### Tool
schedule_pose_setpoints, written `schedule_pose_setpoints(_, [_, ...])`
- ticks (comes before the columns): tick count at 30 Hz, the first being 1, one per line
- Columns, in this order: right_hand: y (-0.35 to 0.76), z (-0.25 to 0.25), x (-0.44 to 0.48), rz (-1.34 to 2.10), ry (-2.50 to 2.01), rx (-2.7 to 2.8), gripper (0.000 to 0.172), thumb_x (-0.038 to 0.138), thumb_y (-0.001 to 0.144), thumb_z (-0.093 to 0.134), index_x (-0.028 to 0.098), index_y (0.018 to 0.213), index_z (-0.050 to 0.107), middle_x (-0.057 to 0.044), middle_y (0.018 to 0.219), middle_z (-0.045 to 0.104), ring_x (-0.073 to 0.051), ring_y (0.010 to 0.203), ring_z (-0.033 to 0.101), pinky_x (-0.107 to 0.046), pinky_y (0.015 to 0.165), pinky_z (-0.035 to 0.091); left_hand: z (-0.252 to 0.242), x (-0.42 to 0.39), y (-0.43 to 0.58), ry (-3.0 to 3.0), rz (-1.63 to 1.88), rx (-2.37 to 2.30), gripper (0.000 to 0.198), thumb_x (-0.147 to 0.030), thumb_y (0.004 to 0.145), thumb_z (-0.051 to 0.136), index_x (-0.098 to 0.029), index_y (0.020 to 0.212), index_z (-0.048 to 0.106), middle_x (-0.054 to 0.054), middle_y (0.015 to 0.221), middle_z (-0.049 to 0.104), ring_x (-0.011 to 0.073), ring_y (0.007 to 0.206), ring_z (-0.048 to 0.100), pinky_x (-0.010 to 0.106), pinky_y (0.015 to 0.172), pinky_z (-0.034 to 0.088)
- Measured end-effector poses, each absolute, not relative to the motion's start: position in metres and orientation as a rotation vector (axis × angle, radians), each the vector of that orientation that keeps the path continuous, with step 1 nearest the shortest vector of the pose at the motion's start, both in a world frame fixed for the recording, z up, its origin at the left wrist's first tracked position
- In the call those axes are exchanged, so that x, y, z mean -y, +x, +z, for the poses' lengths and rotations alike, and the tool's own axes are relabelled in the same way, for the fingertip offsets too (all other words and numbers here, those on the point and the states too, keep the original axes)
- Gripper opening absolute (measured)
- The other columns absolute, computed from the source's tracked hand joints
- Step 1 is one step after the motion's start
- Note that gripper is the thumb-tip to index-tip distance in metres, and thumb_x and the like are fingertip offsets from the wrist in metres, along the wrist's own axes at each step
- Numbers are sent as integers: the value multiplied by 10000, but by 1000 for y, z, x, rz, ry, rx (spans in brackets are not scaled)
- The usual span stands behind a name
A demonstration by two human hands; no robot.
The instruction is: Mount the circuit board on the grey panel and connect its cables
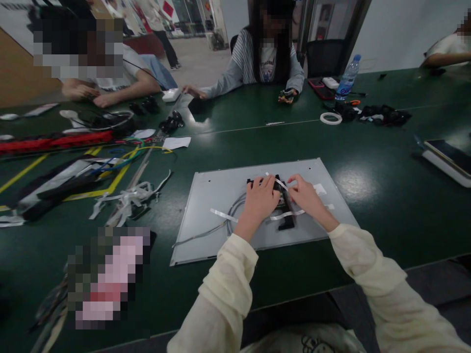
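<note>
The left hand (261, 197) lies on a black part (287, 223) with its fingers a little bent, and I cannot tell if it grips, while the right hand (308, 194) pinches a strip of white tape (281, 184) at the far end. The black part sits on a flat white panel (206, 196) on the green table (390, 220), with a grey cable (200, 236) to its left.

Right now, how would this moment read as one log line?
left hand: over black part; right hand: at white strip, grip unclear; support: pale panel on green table
</note>
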State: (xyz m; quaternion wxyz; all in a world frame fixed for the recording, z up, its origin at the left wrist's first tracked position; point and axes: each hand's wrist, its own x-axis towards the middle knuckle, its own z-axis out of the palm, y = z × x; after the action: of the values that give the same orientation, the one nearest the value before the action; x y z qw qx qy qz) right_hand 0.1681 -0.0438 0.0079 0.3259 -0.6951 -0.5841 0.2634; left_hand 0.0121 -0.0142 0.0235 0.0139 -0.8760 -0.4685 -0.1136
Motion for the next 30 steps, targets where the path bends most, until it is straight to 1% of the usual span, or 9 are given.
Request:
schedule_pose_setpoints(5, [162, 15, 47, 461, -1968, 1680, 267, 151, 801, 444, 189, 1057, 515, -27, 640, 615, -202, 647, 574, -255, 568, 285, 24, 14, 13, -2732, -348, 1467, 465, -271, 909, 313, -177, 1345, 448, 54, 1407, 477, 265, 1263, 400, 443, 1005, 352])
schedule_pose_setpoints(12, [161, 17, 47, 400, -2018, 1696, 266, 150, 807, 441, 191, 1054, 531, -47, 674, 630, -202, 663, 580, -255, 562, 286, 23, 13, 13, -2735, -334, 1464, 465, -263, 909, 305, -179, 1341, 455, 57, 1437, 442, 251, 1323, 355, 442, 1026, 336])
schedule_pose_setpoints(15, [164, 14, 45, 525, -1951, 1635, 259, 142, 776, 443, 200, 1008, 544, -18, 618, 616, -180, 610, 569, -249, 552, 311, 23, 13, 13, -2733, -342, 1447, 465, -262, 910, 299, -174, 1340, 453, 64, 1428, 452, 247, 1319, 363, 444, 1027, 335])
schedule_pose_setpoints(18, [168, 11, 42, 820, -1785, 1465, 256, 156, 740, 435, 214, 962, 548, 40, 514, 569, -139, 468, 511, -233, 498, 333, 23, 13, 13, -2737, -341, 1451, 466, -268, 907, 306, -173, 1339, 454, 71, 1424, 455, 248, 1305, 380, 445, 1026, 337])
schedule_pose_setpoints(20, [170, 9, 39, 976, -1641, 1324, 241, 190, 731, 432, 209, 944, 543, 63, 483, 548, -119, 406, 471, -222, 460, 338, 23, 13, 13, -2736, -335, 1468, 472, -269, 904, 313, -174, 1348, 444, 74, 1434, 442, 245, 1297, 391, 438, 1028, 336])
schedule_pose_setpoints(24, [167, 12, 37, 1096, -1422, 1150, 241, 267, 717, 467, 195, 944, 507, 73, 492, 549, -98, 407, 452, -207, 451, 344, 23, 14, 13, -2726, -339, 1496, 516, -271, 900, 310, -143, 1396, 370, 95, 1473, 380, 238, 1303, 391, 414, 1042, 327])
schedule_pose_setpoints(30, [157, 24, 42, 1149, -1235, 1022, 257, 357, 736, 511, 236, 951, 440, 73, 544, 550, -89, 438, 440, -197, 431, 284, 21, 13, 13, -2699, -355, 1563, 609, -283, 884, 340, -99, 1452, 219, 156, 1535, 217, 271, 1269, 435, 418, 1040, 325])
